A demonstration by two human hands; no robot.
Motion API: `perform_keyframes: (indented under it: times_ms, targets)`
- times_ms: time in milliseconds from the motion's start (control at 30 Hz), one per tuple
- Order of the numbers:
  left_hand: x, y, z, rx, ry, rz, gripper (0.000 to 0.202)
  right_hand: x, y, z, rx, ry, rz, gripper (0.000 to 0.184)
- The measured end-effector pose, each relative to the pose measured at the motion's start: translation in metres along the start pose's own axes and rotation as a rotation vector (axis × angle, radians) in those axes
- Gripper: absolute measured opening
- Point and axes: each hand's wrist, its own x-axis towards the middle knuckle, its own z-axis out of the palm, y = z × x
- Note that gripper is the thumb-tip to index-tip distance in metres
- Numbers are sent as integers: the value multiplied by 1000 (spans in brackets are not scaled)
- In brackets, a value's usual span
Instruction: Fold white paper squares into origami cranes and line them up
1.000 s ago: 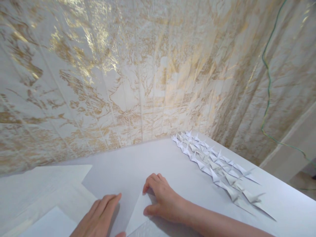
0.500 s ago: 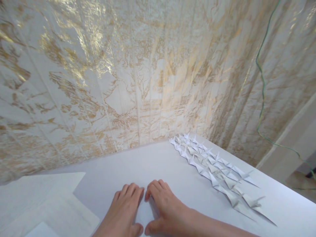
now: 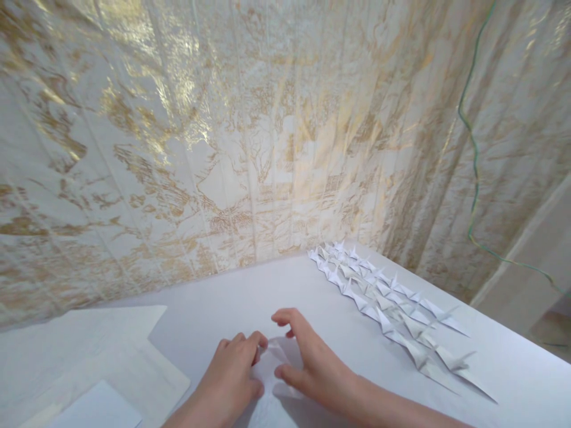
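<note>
Folded paper: a white folded sheet lying on the table between the two hands, directly right of the left and left of the right.
Long axis of paper: pointing away from the person, apparently narrowing toward the far tip; its near end is hard to make out.
Left hand: nearer; fingers curled narrowly at the paper's far left edge, thumb beside it. Whether they pinch it cannot be told.
Right hand: wide, thumb and forefinger apart, forefinger raised beyond the far tip, thumb close to the right edge; contact is uncertain.
Obstruction: the hands themselves, hiding parts of both long sides.
Right margin: paper cranes in slanting rows, well apart from the right hand.
Left margin: overlapping paper sheets, near the left forearm.
Background: gold-patterned curtain.
</note>
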Motion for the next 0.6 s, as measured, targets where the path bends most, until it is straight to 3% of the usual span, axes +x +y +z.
perform_keyframes:
  times_ms: [100, 233, 367, 467, 600]
  targets:
    - [-1, -3, 2, -30, 36, 46, 44, 1, 8, -7, -100, 58, 127, 68]
    - [-3, -14, 9, -70, 147, 156, 47, 4, 16, -2, -34, 18, 206, 25]
    - [-10, -28, 21, -75, 587, 246, 56, 7, 19, 8, -63, 58, -52, 20]
    - [-19, -32, 30, -15, 644, 284, 46, 5, 19, 11, -262, 4, -280, 21]
    - [-23, -34, 38, 235, 679, 386, 63, 3, 15, 13, -302, -94, -354, 40]
